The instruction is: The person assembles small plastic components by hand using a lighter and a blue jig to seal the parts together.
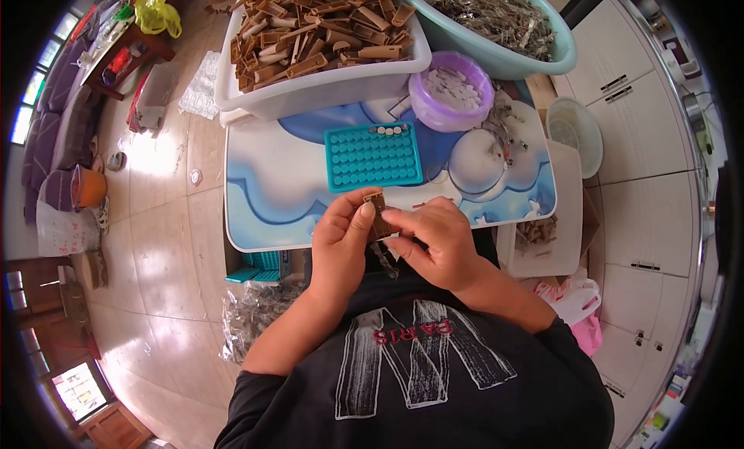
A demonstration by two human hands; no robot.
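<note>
My left hand (342, 236) is closed around a small brown plastic piece (379, 204), its thumb lying along the near face. My right hand (443, 243) comes in from the other side, index finger and thumb bent against the piece's right edge. Dark thin wiring (385, 263) hangs below the piece toward my shirt. What lies between the right fingertips is partly hidden. Just beyond the hands, a teal tray (373, 172) with rows of round pockets rests on the table; several white and silvery round bits (390, 131) sit in its far right corner.
On the blue-and-white table (263, 208) stand a white bin (333, 87) of brown pieces, a purple bowl (442, 119) of white bits and a pale-green basin (566, 50) of wiring. A clear tub (570, 216) is at the right; teal trays (263, 264) lie lower left.
</note>
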